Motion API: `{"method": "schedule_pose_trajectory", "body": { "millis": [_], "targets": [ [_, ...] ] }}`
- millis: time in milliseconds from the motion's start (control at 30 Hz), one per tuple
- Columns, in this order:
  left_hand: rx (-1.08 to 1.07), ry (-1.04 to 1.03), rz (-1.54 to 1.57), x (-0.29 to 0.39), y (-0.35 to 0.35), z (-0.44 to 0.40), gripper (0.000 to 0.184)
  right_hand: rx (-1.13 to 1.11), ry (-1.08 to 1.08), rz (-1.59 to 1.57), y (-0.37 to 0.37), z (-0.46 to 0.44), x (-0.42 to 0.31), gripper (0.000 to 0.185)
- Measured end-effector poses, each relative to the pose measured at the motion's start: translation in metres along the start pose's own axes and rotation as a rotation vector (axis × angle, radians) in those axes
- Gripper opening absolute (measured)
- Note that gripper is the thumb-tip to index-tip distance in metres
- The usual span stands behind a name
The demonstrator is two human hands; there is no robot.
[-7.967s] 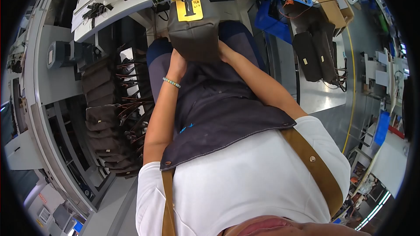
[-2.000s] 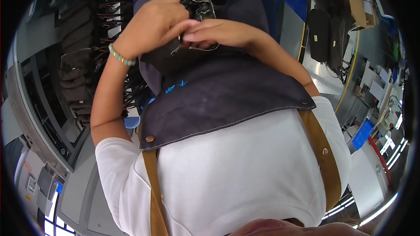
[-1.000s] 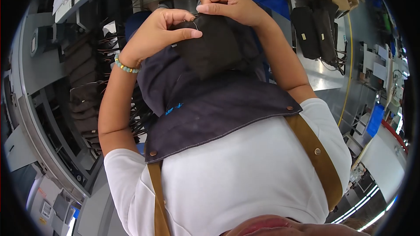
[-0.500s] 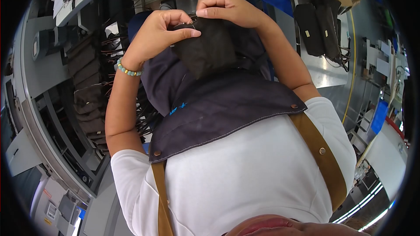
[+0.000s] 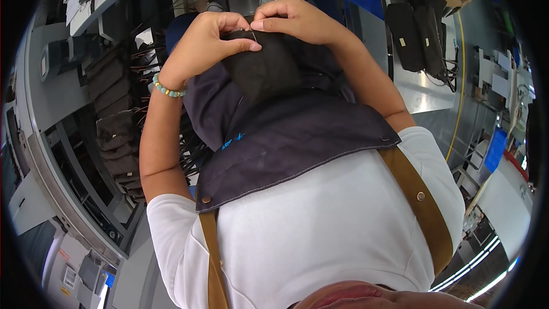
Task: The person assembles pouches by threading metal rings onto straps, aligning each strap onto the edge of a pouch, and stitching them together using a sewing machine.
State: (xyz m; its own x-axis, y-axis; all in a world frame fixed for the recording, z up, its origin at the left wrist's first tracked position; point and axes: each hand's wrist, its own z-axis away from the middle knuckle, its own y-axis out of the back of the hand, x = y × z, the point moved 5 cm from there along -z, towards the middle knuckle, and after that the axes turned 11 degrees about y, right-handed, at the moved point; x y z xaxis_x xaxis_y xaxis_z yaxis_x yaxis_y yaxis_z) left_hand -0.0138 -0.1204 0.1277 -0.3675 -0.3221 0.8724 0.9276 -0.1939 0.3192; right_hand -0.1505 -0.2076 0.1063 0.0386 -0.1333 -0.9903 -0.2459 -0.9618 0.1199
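1. The dark pouch (image 5: 263, 71) lies over the lap, in front of the apron (image 5: 291, 134), and its far edge is up at the fingers of both hands.
2. From the hands, the body of the pouch lies back toward the wearer. Its longer line seems to run from that far edge down toward the apron, slanting a little to the right; foreshortening makes this hard to judge.
3. The left hand (image 5: 209, 40) is at the far left corner, thumb over the near face and forefinger at the rim, a narrow gap between the tips with the pouch's edge in it. This hand overlaps the pouch more.
4. The right hand (image 5: 300, 20) meets the same edge from the right, thumb and forefinger pinched just beside the left forefinger. Exactly what part they grip is too small to tell.
5. A row of what look like zip teeth (image 5: 236, 31) shows by the left forefinger.
6. Dark bags (image 5: 413, 40) lie well apart, to the right.
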Motion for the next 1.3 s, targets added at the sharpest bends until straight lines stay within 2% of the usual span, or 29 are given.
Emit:
{"method": "schedule_pose_trajectory", "body": {
  "millis": [167, 300, 400, 500, 600, 633, 733, 767, 867, 1133, 1300],
  "targets": [
    [-0.03, 0.01, -0.107, 0.003, 0.016, 0.003, 0.021, -0.099, 0.025, 0.129, 0.016, -0.001, -0.014, 0.026],
    [-0.042, -0.039, -0.035, 0.003, 0.034, 0.005, 0.022, -0.097, 0.054, -0.026, 0.03, -0.003, -0.01, 0.025],
    [0.003, -0.049, 0.045, 0.007, 0.045, 0.008, 0.02, -0.033, 0.049, -0.033, 0.039, -0.007, -0.009, 0.024],
    [0.098, -0.094, 0.099, 0.007, 0.055, 0.005, 0.013, 0.121, 0.038, -0.001, 0.041, -0.014, -0.018, 0.023],
    [0.207, -0.037, 0.113, -0.002, 0.062, 0.001, 0.012, 0.158, 0.083, -0.045, 0.043, -0.022, -0.014, 0.022],
    [0.319, -0.075, 0.054, 0.004, 0.063, 0.002, 0.017, 0.19, 0.096, -0.032, 0.043, -0.025, -0.015, 0.022],
    [0.5, -0.209, 0.155, 0.004, 0.066, 0.002, 0.018, 0.172, 0.116, -0.047, 0.047, -0.031, -0.011, 0.022],
    [0.5, -0.157, 0.178, -0.002, 0.07, 0.0, 0.023, 0.18, 0.083, -0.075, 0.048, -0.033, -0.008, 0.023],
    [0.487, -0.207, 0.306, -0.001, 0.069, -0.007, 0.028, 0.261, 0.073, -0.072, 0.05, -0.035, -0.011, 0.022],
    [0.479, -0.39, 0.419, -0.005, 0.084, -0.039, 0.03, 0.32, 0.131, -0.13, 0.068, -0.056, -0.001, 0.018],
    [0.516, -0.442, 0.462, -0.002, 0.093, -0.052, 0.044, 0.401, 0.158, -0.182, 0.082, -0.068, 0.009, 0.015]
  ]
}}
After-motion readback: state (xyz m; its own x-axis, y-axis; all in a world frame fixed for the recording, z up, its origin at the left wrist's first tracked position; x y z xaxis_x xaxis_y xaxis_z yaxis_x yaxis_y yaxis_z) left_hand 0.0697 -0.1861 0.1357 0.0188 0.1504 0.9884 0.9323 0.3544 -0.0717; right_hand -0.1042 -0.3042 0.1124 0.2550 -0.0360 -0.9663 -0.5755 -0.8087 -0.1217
